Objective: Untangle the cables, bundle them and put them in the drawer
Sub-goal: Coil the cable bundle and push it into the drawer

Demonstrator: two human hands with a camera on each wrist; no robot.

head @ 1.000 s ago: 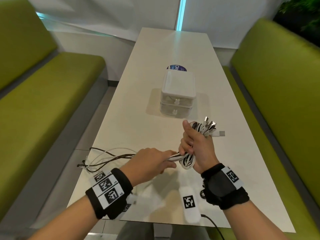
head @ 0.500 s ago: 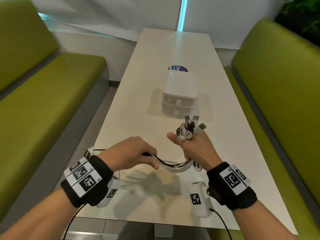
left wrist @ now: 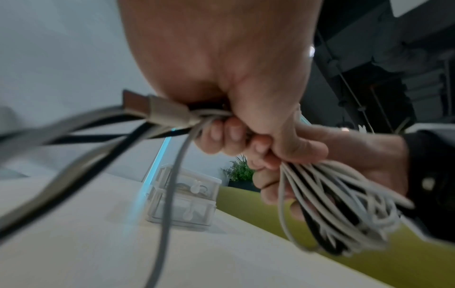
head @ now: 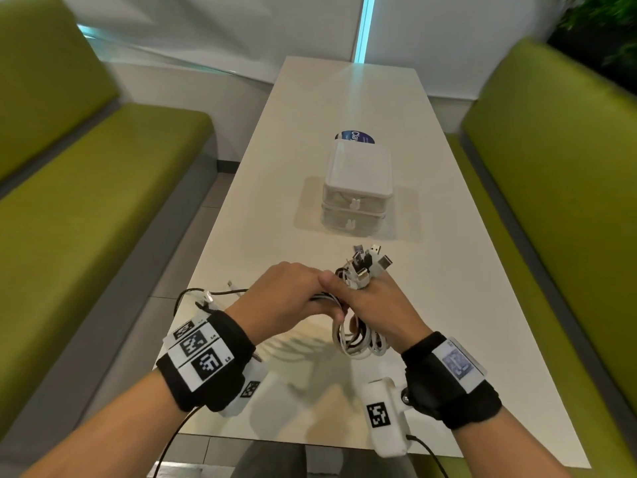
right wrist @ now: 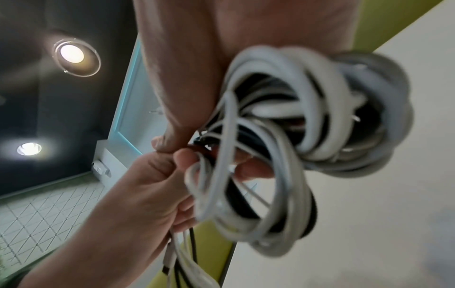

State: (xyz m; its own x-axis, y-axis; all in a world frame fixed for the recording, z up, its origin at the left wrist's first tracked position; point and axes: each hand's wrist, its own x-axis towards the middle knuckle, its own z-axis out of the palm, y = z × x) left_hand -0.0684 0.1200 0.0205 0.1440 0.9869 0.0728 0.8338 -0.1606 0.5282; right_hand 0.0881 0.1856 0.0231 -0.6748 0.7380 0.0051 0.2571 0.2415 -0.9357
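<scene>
My right hand [head: 375,301] grips a bundle of white and black cables [head: 358,339] above the near part of the white table [head: 448,305]. Several plugs [head: 367,263] stick up past its fingers, and the coiled loops [right wrist: 270,155] hang below the palm. My left hand [head: 286,298] is pressed against the right one and grips the loose cable strands [left wrist: 172,120] where they enter the bundle. The free cable ends [head: 206,296] trail left toward the table's edge. The small white two-drawer box [head: 356,194] stands mid-table with both drawers pushed in.
Green benches run along both sides of the table [head: 86,201] [head: 558,167]. A blue round sticker [head: 355,136] lies just behind the drawer box. The table's left edge is close to the trailing cable ends.
My left hand has moved right and up against the right hand, bringing the loose strands in. The loop hanging under the right hand has grown and the trailing ends are shorter.
</scene>
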